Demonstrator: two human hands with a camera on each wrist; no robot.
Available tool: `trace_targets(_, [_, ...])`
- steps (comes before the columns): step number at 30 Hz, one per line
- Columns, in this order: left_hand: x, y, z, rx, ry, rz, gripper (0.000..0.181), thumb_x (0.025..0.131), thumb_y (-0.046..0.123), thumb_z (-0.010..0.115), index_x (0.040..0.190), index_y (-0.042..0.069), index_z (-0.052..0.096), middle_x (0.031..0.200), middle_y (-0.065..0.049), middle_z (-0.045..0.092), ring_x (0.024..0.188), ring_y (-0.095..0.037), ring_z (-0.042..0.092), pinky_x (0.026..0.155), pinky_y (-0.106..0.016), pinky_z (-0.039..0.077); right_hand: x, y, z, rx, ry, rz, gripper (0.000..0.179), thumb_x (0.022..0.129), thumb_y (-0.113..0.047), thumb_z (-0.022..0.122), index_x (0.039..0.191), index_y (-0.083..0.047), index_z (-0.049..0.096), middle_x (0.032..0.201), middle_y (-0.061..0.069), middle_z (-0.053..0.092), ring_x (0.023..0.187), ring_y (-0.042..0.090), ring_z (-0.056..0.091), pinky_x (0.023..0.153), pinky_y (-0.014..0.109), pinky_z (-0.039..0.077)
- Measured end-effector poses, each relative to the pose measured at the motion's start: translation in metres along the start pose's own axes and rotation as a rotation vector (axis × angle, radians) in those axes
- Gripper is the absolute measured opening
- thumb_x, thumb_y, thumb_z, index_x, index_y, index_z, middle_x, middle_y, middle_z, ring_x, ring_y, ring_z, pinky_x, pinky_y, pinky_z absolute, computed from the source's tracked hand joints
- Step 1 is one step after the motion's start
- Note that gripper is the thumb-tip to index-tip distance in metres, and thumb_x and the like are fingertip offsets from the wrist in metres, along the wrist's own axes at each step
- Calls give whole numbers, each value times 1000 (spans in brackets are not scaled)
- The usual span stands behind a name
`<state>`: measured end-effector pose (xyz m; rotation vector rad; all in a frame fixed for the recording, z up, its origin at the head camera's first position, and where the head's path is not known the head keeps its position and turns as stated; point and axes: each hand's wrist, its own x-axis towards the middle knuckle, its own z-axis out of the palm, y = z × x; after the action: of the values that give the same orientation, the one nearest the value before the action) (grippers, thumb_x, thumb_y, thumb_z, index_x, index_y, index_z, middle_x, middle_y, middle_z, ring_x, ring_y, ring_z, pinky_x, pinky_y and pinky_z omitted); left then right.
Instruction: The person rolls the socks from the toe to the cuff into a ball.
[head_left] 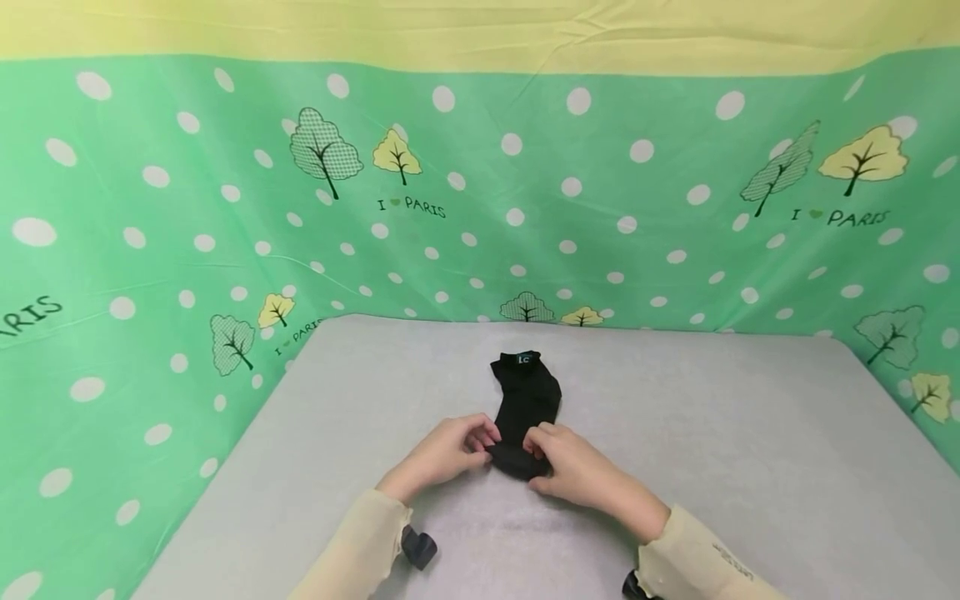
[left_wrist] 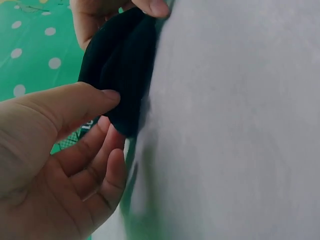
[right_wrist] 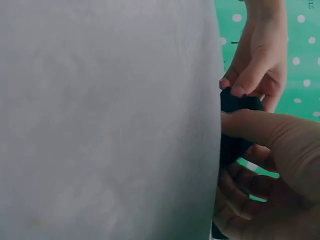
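A black sock [head_left: 527, 400] lies on the grey table, its cuff with a small label pointing away from me. The end nearest me is folded over into a thick roll [head_left: 517, 461]. My left hand [head_left: 453, 450] pinches the left side of this fold between thumb and fingers. On its right side, my right hand [head_left: 573, 467] grips the fold, fingers on top and thumb at the near edge. In the left wrist view the thumb presses on the dark folded fabric [left_wrist: 127, 65]. The right wrist view shows both hands at the sock [right_wrist: 235, 145], which is partly hidden by the fingers.
The grey tabletop [head_left: 712, 433] spreads around the sock on all sides. Behind and beside it hangs a green dotted cloth [head_left: 480, 192] with printed trees. Dark straps [head_left: 418, 547] show at the cream sleeves [head_left: 360, 546].
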<state>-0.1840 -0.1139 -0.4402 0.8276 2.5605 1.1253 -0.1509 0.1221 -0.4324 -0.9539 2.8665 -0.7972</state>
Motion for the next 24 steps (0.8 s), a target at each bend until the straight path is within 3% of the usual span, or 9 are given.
trace_targets(4, [0,1,0,-55,26,-46,24,90,9,71,112,10,61,94,-4,71,78,-9,62,64,-20,49,-3,1,-1,-17,63,-8,28,78,-9,80,99,-10,63,83,-6,55,75,6,49,67,25,46])
trace_targets(8, [-1,4,0,-71,19,-32,35,87,11,75,117,10,58,103,-5,67,88,-13,61,70,-21,52,-4,3,-3,23,103,64,24,83,-11,77,104,-11,65,83,-6,62,75,4,54,66,22,48])
trace_targets(11, [-2,6,2,-24,17,10,44,82,10,79,120,10,56,109,-5,64,91,-16,60,74,-22,51,-5,5,-3,54,131,101,21,86,-10,75,106,-11,66,85,-4,67,76,4,59,68,22,52])
trace_targets(14, [-1,10,4,38,51,52,41,84,9,77,118,11,55,110,-4,64,94,-19,62,76,-24,52,-6,8,-4,84,161,98,17,89,-8,72,105,-11,65,86,-2,70,77,6,64,68,22,53])
trace_targets(19, [0,16,7,70,113,59,28,91,10,70,115,13,55,111,-2,66,100,-17,66,80,-25,56,-8,13,-6,187,194,116,12,92,-7,68,103,-9,66,89,0,72,80,8,65,70,22,54])
trace_targets(24, [2,21,9,124,146,74,33,91,10,70,120,15,55,119,-1,65,94,-15,69,78,-25,57,-9,17,-10,345,178,199,11,95,-11,65,105,-6,68,94,4,70,82,10,64,69,22,54])
